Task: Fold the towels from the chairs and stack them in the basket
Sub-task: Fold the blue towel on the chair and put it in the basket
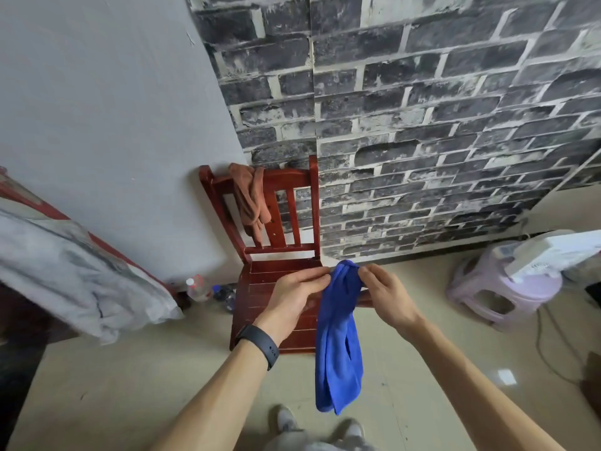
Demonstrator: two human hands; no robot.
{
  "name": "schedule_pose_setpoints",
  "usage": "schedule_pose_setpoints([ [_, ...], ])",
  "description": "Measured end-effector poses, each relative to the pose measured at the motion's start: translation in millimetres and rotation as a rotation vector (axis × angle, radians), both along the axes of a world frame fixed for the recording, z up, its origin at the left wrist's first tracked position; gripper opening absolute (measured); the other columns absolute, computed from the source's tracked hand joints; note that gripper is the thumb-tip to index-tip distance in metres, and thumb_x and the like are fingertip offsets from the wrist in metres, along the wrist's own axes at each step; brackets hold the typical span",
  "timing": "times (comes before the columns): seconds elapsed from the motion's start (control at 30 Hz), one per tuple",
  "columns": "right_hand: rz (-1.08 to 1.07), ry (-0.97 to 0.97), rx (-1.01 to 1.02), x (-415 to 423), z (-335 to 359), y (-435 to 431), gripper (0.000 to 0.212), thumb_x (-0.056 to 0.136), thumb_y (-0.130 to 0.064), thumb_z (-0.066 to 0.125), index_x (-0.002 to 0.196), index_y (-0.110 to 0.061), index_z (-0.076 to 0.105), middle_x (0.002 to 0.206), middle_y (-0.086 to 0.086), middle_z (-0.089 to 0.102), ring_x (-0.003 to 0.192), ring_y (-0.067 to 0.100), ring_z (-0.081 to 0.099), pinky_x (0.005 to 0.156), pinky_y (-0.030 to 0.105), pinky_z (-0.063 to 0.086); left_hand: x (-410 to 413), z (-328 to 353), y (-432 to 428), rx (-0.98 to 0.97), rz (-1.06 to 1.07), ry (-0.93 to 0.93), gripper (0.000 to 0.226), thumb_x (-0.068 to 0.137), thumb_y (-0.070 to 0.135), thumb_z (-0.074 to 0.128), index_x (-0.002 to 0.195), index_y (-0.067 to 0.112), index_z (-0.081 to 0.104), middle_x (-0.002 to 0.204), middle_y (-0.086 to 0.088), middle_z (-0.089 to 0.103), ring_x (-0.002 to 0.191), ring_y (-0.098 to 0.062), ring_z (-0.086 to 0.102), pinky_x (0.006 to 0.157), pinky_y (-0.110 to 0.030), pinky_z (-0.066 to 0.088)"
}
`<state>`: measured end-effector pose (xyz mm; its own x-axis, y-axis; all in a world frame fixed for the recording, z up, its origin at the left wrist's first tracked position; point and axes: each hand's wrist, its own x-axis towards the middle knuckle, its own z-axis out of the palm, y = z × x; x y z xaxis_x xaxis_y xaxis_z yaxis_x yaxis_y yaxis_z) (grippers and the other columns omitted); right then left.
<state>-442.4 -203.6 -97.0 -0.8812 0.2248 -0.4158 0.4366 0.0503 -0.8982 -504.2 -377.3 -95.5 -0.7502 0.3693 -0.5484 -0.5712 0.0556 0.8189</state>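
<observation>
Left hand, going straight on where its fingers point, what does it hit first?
The bunched blue cloth towel that the left hand pinches at its top; just past it, probably the right hand, though depth is unclear.

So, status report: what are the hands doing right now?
Left grip and right grip pinch top of blue cloth towel, hanging bunched, unfolded. Orange-brown cloth towel draped on red wooden chair back. Basket not in view.

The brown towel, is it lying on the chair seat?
No, the brown towel hangs over the backrest of the chair.
</observation>
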Motion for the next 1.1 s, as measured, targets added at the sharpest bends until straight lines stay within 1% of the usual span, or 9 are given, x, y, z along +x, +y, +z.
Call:
schedule_pose_setpoints([
  [0.17, -0.11, 0.05, -0.078, -1, 6, -16, 0.029, 0.107, -0.018, 0.041, 0.095, 0.001, 0.06, 0.095, 0.019, 0.073, 0.085, 0.029, 0.074, 0.071, 0.035, 0.061, -8, 3, -14, 0.006, 0.063, 0.054, 0.026, 0.083, 0.013, 0.076, 0.109, 0.016, 0.076, 0.11, -0.005, 0.075, 0.11, -0.023, 0.069, 0.105, -0.042, 0.048],
  [0.33, -0.308, 0.133, -0.07, -8, 13, -13, 0.028, 0.108, -0.018, 0.039, 0.1, 0.001, 0.059, 0.091, 0.016, 0.071, 0.079, 0.027, 0.074, 0.064, 0.028, 0.058, -20, 11, -32, 0.06, 0.248, 0.011, 0.021, 0.091, 0.003, 0.065, 0.11, 0.009, 0.071, 0.102, -0.011, 0.076, 0.09, -0.024, 0.075, 0.074, -0.029, 0.059],
  [0.43, -0.375, 0.153, -0.096, -17, 21, -1, 0.029, 0.109, -0.019, 0.038, 0.096, -0.007, 0.061, 0.09, 0.009, 0.071, 0.072, 0.016, 0.073, 0.067, 0.027, 0.056, -35, 11, -47, 0.012, 0.299, -0.015, 0.02, 0.096, 0.006, 0.058, 0.11, 0.015, 0.068, 0.1, -0.005, 0.075, 0.085, -0.02, 0.073, 0.068, -0.029, 0.054],
  [0.57, -0.409, 0.151, -0.111, -28, 25, 4, 0.029, 0.108, -0.021, 0.041, 0.089, -0.011, 0.061, 0.081, 0.004, 0.066, 0.066, 0.013, 0.065, 0.067, 0.029, 0.052, -39, 11, -57, -0.147, -0.006, 0.064, 0.024, 0.092, 0.036, 0.067, 0.11, 0.019, 0.068, 0.094, 0.005, 0.069, 0.078, -0.01, 0.063, 0.065, -0.023, 0.043],
  [0.63, -0.377, 0.136, -0.091, -34, 21, 3, 0.028, 0.106, -0.024, 0.043, 0.088, -0.009, 0.058, 0.083, 0.008, 0.062, 0.073, 0.02, 0.06, 0.071, 0.034, 0.05, -40, -1, -57, -0.431, -0.224, 0.273, 0.041, 0.084, 0.037, 0.077, 0.117, 0.018, 0.062, 0.105, 0.005, 0.066, 0.092, -0.012, 0.064, 0.076, -0.026, 0.05],
  [0.7, -0.358, 0.116, -0.046, -38, 17, 3, 0.034, 0.101, -0.036, 0.046, 0.088, -0.006, 0.056, 0.084, 0.011, 0.057, 0.077, 0.025, 0.055, 0.075, 0.04, 0.047, -40, -9, -57, -0.529, -0.201, 0.294, 0.042, 0.083, 0.033, 0.078, 0.117, 0.016, 0.061, 0.11, 0.002, 0.065, 0.102, -0.018, 0.061, 0.087, -0.033, 0.05],
  [0.83, -0.37, 0.123, 0.012, -40, 8, 8, 0.04, 0.089, -0.052, 0.046, 0.079, -0.013, 0.051, 0.081, 0.008, 0.048, 0.077, 0.024, 0.046, 0.073, 0.044, 0.042, -45, -4, -69, -0.093, 0.076, -0.183, 0.027, 0.08, 0.016, 0.078, 0.105, 0.008, 0.072, 0.102, -0.004, 0.074, 0.095, -0.02, 0.066, 0.078, -0.028, 0.048],
  [1.0, -0.407, 0.153, -0.018, -41, 11, 4, 0.039, 0.086, -0.051, 0.047, 0.083, -0.013, 0.052, 0.079, 0.009, 0.048, 0.076, 0.024, 0.045, 0.071, 0.044, 0.042, -41, -10, -77, 0.194, 0.133, -0.245, 0.036, 0.089, 0.017, 0.066, 0.124, 0.006, 0.068, 0.124, -0.014, 0.068, 0.12, -0.031, 0.061, 0.102, -0.037, 0.044],
  [1.1, -0.45, 0.148, -0.035, -42, 11, 9, 0.032, 0.09, -0.044, 0.046, 0.085, -0.013, 0.055, 0.081, 0.01, 0.054, 0.078, 0.025, 0.051, 0.073, 0.044, 0.045, -38, -13, -79, 0.29, 0.174, -0.385, 0.032, 0.096, 0.019, 0.058, 0.121, 0.0, 0.067, 0.126, -0.019, 0.066, 0.117, -0.033, 0.063, 0.104, -0.042, 0.045],
])
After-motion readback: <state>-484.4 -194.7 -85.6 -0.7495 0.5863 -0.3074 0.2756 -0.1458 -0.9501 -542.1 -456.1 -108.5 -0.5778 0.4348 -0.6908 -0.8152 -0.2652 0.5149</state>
